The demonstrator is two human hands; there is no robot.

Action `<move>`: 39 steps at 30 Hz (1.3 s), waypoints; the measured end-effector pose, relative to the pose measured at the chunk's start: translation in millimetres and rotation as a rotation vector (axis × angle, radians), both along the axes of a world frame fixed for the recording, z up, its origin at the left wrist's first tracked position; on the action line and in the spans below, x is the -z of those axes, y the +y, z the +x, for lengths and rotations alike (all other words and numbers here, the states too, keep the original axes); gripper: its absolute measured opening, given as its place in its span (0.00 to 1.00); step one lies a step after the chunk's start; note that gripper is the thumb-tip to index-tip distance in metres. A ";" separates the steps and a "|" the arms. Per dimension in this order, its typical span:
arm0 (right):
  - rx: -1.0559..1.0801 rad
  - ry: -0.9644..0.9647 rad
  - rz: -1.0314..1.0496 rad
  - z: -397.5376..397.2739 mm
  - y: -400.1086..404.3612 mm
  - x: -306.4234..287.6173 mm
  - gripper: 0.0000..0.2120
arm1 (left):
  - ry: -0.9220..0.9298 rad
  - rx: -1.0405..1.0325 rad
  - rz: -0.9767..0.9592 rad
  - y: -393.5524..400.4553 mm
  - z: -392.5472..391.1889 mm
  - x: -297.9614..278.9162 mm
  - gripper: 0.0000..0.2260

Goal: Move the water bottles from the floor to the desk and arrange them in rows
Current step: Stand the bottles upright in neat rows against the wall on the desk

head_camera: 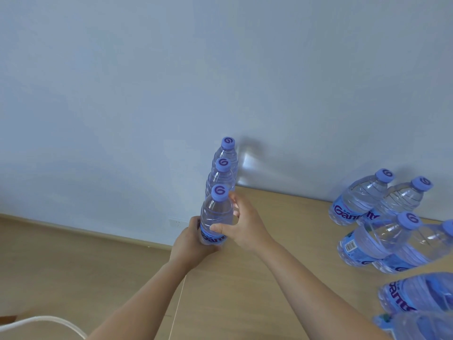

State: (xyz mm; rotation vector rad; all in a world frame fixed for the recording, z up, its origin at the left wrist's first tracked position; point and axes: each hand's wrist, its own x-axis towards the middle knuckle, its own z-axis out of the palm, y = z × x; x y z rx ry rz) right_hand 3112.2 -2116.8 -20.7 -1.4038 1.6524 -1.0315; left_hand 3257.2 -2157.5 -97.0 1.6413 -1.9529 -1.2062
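Note:
Three clear water bottles with purple caps stand in a line along the left edge of the wooden desk (282,241). Both hands hold the nearest bottle (215,214): my left hand (190,239) wraps its lower body from the left, and my right hand (241,224) grips it from the right, thumb across the label. Behind it stand the middle bottle (220,176) and the far bottle (226,150), close to the wall. Several more bottles (358,200) stand grouped at the desk's right side.
A pale blue wall (171,82) rises right behind the desk. Left of the desk lies wooden floor (61,253), with a wall socket (177,223) low on the wall and a white curved object (49,320) at the bottom left.

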 end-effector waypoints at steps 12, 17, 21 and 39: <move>-0.039 -0.005 -0.002 -0.7 6.1 -7.8 0.28 | -0.076 -0.020 -0.015 12.7 -4.4 -3.9 0.33; 0.041 0.040 -0.028 -18.6 21.8 -3.8 0.31 | -0.124 -0.019 -0.037 32.1 -9.6 -1.6 0.39; 0.174 0.032 -0.057 -41.7 40.4 -6.8 0.32 | -0.130 -0.035 -0.087 61.2 -20.3 1.0 0.46; 0.889 0.140 -0.302 -134.5 137.1 -28.2 0.15 | -0.103 0.417 -0.122 116.3 -145.2 -29.9 0.40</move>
